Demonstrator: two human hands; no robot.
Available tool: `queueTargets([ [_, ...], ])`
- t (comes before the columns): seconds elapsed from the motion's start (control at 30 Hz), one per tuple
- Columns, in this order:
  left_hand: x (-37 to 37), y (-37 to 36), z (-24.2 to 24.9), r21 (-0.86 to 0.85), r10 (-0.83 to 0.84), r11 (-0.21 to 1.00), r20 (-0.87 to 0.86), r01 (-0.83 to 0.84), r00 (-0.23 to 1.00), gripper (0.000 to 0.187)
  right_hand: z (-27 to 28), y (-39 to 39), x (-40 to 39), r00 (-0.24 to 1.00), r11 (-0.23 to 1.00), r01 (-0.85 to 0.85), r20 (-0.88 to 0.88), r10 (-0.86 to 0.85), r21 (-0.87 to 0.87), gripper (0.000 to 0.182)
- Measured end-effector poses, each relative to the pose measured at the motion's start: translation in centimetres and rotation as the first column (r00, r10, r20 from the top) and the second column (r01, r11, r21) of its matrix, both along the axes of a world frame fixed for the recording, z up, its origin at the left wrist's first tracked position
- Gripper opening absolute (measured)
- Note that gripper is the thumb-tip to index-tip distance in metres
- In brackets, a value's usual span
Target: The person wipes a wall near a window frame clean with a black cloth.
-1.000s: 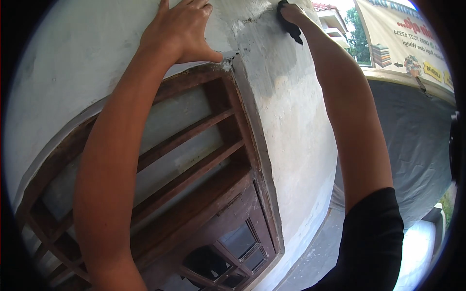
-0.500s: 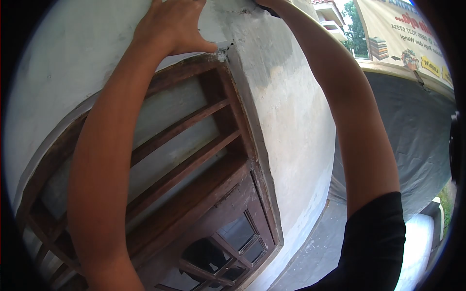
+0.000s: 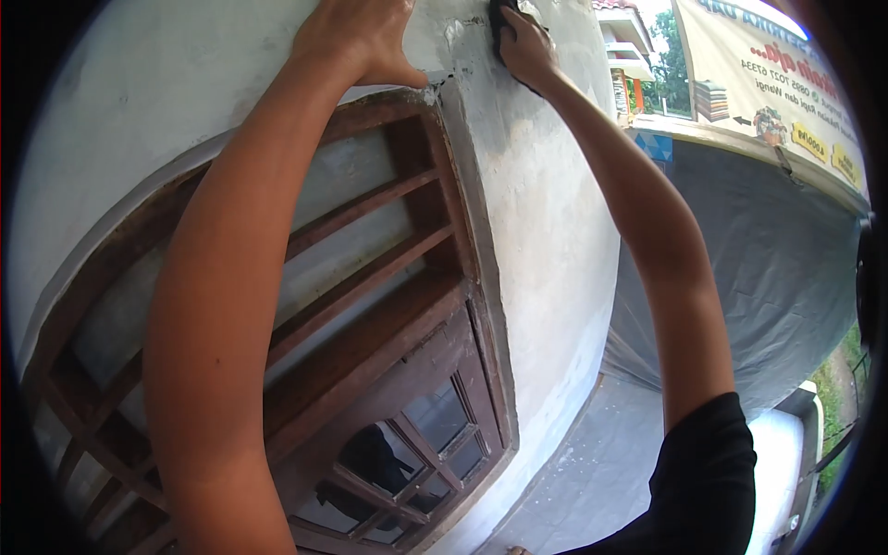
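Note:
My left hand (image 3: 359,37) lies flat on the grey-white plaster wall (image 3: 555,231), fingers spread, its thumb touching the top corner of the brown wooden window frame (image 3: 462,185). Higher and to the right, my right hand (image 3: 524,44) presses a small black object (image 3: 499,17) against the wall just beside the frame's corner. Most of that black object is hidden under the fingers. Cracked, chipped plaster shows between the two hands.
The wooden frame holds horizontal slats above and small glass panes (image 3: 435,416) below. A grey tarp (image 3: 786,268) hangs to the right under a printed banner (image 3: 777,74). A grey floor strip (image 3: 592,462) runs along the wall's foot.
My right hand had gone up out of the top of the view and has come back down and left, close to the frame corner. My left hand stayed pressed to the wall.

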State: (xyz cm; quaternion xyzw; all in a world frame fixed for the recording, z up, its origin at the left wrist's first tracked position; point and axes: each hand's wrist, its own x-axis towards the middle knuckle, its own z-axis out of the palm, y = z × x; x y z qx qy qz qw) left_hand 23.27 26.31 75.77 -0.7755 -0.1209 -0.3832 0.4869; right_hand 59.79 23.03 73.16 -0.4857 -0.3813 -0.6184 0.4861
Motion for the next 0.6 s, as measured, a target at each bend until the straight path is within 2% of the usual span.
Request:
queueTargets([
  [0.07, 0.2, 0.5, -0.2, 0.062, -0.017, 0.998, 0.01, 0.016, 1.0, 0.113, -1.8, -0.3, -3.3, 0.999, 0.999, 0.037, 0.017, -0.037, -0.013, 0.043],
  [0.1, 0.2, 0.6, -0.4, 0.051, -0.016, 0.999, 0.003, 0.016, 1.0, 0.113, -2.6, -0.5, -4.7, 1.0, 0.999, -0.015, 0.006, 0.015, -0.042, 0.043],
  [0.17, 0.2, 0.7, -0.8, 0.093, -0.038, 0.995, -0.018, 0.04, 0.999, 0.098, -3.7, -0.2, -6.8, 0.997, 0.997, -0.065, 0.04, 0.067, -0.041, 0.045],
  [0.2, 0.3, 0.9, -1.0, 0.09, -0.042, 0.995, -0.024, 0.044, 0.999, 0.098, -4.2, -0.8, -8.5, 0.997, 0.997, -0.062, 0.033, 0.064, -0.044, 0.045],
  [0.27, 0.3, 1.5, -1.7, 0.025, -0.126, 0.992, -0.053, 0.127, 0.991, 0.082, -5.5, -2.6, -12.1, 1.0, 0.991, -0.01, -0.019, 0.007, -0.135, 0.05],
  [0.37, -0.6, 1.7, -2.4, 0.006, -0.114, 0.993, -0.105, 0.115, 0.988, 0.075, -6.6, -3.0, -14.7, 0.995, 0.98, -0.072, -0.076, 0.059, -0.186, 0.047],
  [0.47, -1.5, 2.5, -3.4, 0.032, -0.176, 0.983, -0.112, 0.181, 0.978, 0.075, -7.6, -3.3, -15.9, 0.991, 0.968, -0.104, -0.106, 0.082, -0.23, 0.047],
  [0.6, -2.4, 2.6, -4.1, 0.03, -0.17, 0.984, -0.133, 0.176, 0.976, 0.074, -8.6, -4.3, -16.3, 0.987, 0.939, -0.136, -0.124, 0.101, -0.316, 0.047],
])
